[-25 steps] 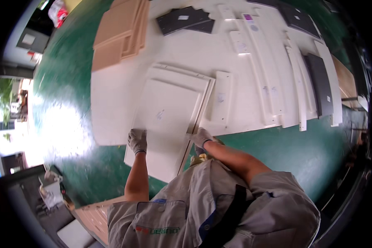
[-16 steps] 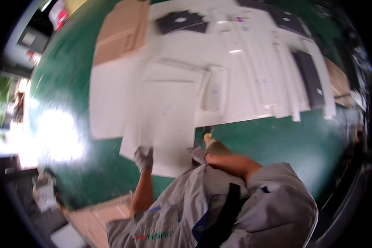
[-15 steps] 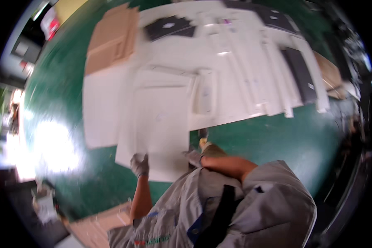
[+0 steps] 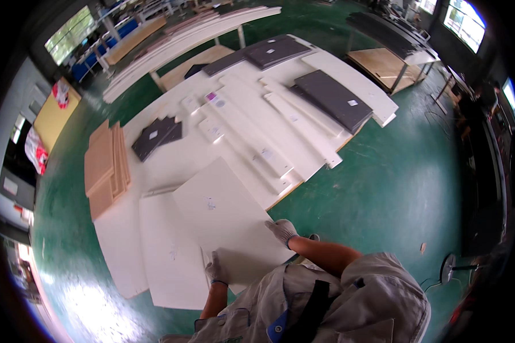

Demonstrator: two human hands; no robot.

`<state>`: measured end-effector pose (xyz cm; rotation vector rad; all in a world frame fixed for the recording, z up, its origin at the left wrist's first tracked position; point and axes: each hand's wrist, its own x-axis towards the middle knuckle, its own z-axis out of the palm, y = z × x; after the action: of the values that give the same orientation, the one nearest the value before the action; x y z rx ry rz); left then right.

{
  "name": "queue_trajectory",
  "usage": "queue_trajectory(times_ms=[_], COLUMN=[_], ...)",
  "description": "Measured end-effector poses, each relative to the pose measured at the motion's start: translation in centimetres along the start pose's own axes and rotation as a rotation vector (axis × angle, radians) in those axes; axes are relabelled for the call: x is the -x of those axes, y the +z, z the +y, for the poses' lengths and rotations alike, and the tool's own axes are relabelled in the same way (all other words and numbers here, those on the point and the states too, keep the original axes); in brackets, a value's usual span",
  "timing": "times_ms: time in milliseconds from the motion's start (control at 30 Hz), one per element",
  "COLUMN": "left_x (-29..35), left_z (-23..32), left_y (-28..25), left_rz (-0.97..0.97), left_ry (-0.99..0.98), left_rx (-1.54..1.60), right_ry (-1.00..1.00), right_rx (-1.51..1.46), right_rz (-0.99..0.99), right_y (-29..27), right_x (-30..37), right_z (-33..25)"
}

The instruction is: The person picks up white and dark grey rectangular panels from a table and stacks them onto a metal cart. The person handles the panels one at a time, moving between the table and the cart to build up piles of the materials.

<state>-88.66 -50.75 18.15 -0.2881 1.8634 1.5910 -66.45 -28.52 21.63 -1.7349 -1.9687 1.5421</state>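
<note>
A flat white panel (image 4: 226, 208) with a small label lies tilted in front of me, held at its near end. My left hand (image 4: 216, 270), in a pale work glove, is closed on its left edge. My right hand (image 4: 282, 231), gloved too, grips the right edge, with its fingers partly over the top. The far part of the panel overlaps a second white panel (image 4: 169, 248) on the left. Both lie over the big white tabletop (image 4: 117, 248). What supports the near end of the held panel is hidden.
Brown boards (image 4: 105, 166) are stacked at the table's left. Dark grey panels (image 4: 337, 102) and long white strips (image 4: 249, 128) lie farther across it. Green floor (image 4: 383, 188) runs along the right, with a stand (image 4: 449, 267) there. A rack of long boards (image 4: 194, 48) stands behind.
The held panel has turned clockwise and shifted right, uncovering more of the panel on its left. Both hands have moved with it. My view now takes in more of the room.
</note>
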Motion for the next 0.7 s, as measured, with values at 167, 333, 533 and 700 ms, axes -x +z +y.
queue_trajectory(times_ms=[167, 333, 533, 700], left_x=[2.5, 2.3, 4.5, -0.8], left_z=[-4.3, -6.6, 1.6, 6.4], left_y=[13.4, 24.9, 39.7, 51.3], left_rz=[-0.173, -0.185, -0.301, -0.345], left_ry=[0.066, 0.312, 0.075, 0.472], left_rx=[-0.110, -0.376, -0.414, -0.366], right_ry=[0.055, 0.148, 0.023, 0.037], right_rx=[-0.174, -0.390, -0.906, -0.426], right_rz=[0.188, 0.096, -0.229, -0.104], right_y=[-12.0, -24.3, -36.5, -42.5], right_x=[-1.4, -3.5, -11.6, -19.3], right_z=[10.5, 12.1, 10.2, 4.7])
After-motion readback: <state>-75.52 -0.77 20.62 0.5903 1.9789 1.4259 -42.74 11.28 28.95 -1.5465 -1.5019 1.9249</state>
